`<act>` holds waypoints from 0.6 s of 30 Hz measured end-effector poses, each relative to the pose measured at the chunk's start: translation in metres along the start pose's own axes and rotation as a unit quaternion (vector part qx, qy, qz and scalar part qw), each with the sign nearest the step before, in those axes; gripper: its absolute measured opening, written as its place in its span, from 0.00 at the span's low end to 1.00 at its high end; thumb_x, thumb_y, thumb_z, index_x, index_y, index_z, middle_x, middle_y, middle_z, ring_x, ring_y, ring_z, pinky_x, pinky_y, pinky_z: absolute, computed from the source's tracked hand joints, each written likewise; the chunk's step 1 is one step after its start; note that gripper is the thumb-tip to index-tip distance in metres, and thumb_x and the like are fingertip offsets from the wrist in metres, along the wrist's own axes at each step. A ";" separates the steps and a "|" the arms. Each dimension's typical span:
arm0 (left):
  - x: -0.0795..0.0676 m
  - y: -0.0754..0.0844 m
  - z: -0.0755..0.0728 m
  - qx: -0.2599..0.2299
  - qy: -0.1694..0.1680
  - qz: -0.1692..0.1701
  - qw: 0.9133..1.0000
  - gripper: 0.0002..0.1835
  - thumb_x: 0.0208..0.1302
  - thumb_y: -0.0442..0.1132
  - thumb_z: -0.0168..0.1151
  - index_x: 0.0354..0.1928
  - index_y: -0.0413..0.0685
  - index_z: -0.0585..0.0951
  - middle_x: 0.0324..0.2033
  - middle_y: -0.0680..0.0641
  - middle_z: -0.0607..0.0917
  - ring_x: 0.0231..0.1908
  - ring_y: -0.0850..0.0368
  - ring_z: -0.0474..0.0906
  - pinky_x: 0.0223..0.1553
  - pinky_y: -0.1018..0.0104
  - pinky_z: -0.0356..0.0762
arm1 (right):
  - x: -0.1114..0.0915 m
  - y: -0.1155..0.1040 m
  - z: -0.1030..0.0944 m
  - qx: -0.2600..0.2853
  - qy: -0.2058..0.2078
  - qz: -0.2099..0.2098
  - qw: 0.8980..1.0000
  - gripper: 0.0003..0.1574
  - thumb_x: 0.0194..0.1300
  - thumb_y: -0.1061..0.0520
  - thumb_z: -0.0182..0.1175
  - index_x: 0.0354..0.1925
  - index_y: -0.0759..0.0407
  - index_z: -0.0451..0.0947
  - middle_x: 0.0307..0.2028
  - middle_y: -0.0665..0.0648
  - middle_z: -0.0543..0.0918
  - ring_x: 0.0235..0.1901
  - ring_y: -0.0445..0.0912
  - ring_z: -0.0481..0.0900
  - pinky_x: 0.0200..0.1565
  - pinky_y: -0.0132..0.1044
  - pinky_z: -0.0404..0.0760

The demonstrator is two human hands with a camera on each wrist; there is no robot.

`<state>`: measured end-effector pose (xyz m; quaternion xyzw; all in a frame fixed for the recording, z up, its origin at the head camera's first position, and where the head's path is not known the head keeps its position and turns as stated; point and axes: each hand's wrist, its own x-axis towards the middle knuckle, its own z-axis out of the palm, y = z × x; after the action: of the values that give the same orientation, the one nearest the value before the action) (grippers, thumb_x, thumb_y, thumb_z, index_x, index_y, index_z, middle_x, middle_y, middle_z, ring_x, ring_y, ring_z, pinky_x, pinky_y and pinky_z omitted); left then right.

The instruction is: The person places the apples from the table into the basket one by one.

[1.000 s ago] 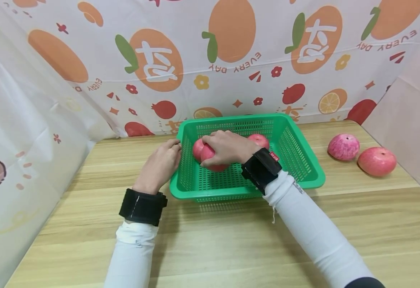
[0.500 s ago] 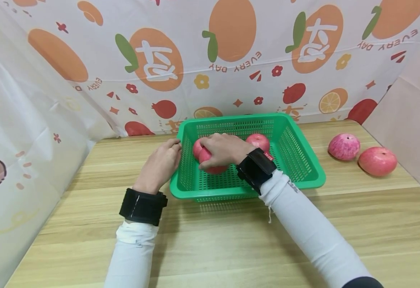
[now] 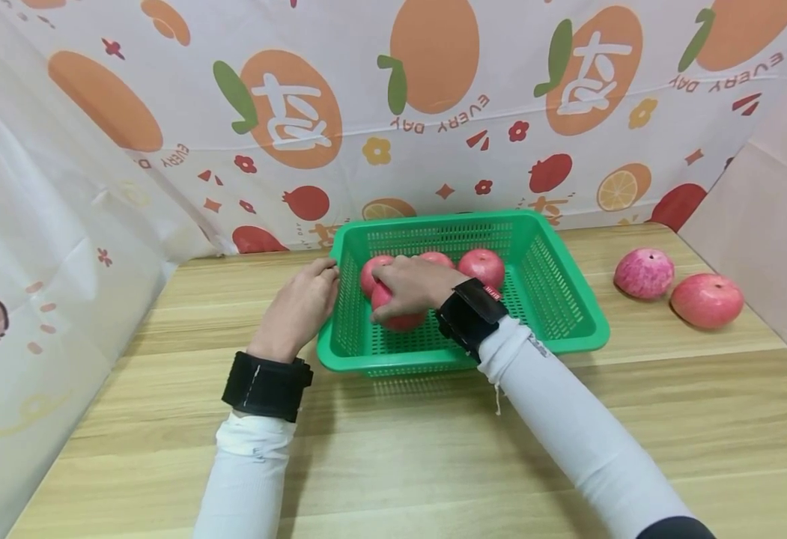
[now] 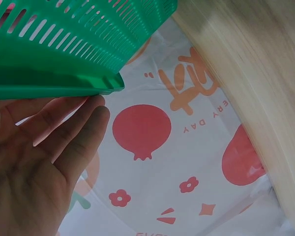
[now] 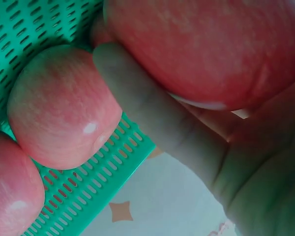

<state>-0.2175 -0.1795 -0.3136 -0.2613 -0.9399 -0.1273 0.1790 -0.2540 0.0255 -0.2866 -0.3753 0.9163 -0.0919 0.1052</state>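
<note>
A right grip (image 3: 412, 287) holds an apple (image 3: 404, 322) inside a green basket (image 3: 571, 345), other apples (image 3: 481, 268) just beyond it; the left grip (image 3: 296, 308) pinches the rim (image 4: 49, 92). A slack hold could let the fruit knock its neighbours.

It's a screened-off work corner, whether in a home or a lab I can't tell: a fruit-printed sheet (image 3: 359, 90) hangs behind the wood-grain table (image 3: 393, 457), with pale sheeting (image 3: 43, 217) closing in its left and right sides
</note>
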 end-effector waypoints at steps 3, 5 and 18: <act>0.001 0.000 -0.001 0.002 0.000 0.002 1.000 0.13 0.72 0.26 0.57 0.52 0.20 0.80 0.56 0.27 0.79 0.57 0.32 0.78 0.57 0.43 0.78 | 0.001 -0.002 0.001 0.008 -0.006 0.000 1.000 0.33 0.65 0.39 0.67 0.57 0.60 0.75 0.44 0.56 0.78 0.41 0.47 0.78 0.42 0.38 0.81; 0.000 0.000 0.000 0.002 0.001 0.002 1.000 0.13 0.72 0.26 0.57 0.52 0.20 0.80 0.56 0.26 0.79 0.57 0.32 0.78 0.57 0.43 0.78 | 0.001 -0.004 0.004 0.013 -0.013 -0.007 1.000 0.37 0.66 0.39 0.67 0.61 0.61 0.74 0.48 0.57 0.78 0.44 0.48 0.78 0.47 0.39 0.81; 0.001 0.001 -0.001 0.002 -0.004 -0.004 1.000 0.13 0.72 0.26 0.57 0.52 0.20 0.80 0.56 0.26 0.79 0.57 0.32 0.78 0.57 0.43 0.78 | 0.010 -0.013 0.007 -0.045 -0.050 -0.022 0.997 0.35 0.67 0.38 0.66 0.59 0.61 0.75 0.42 0.54 0.82 0.43 0.45 0.79 0.51 0.38 0.80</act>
<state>-0.2170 -0.1786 -0.3121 -0.2578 -0.9419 -0.1254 0.1748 -0.2503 0.0085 -0.2914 -0.4039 0.9046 -0.0336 0.1322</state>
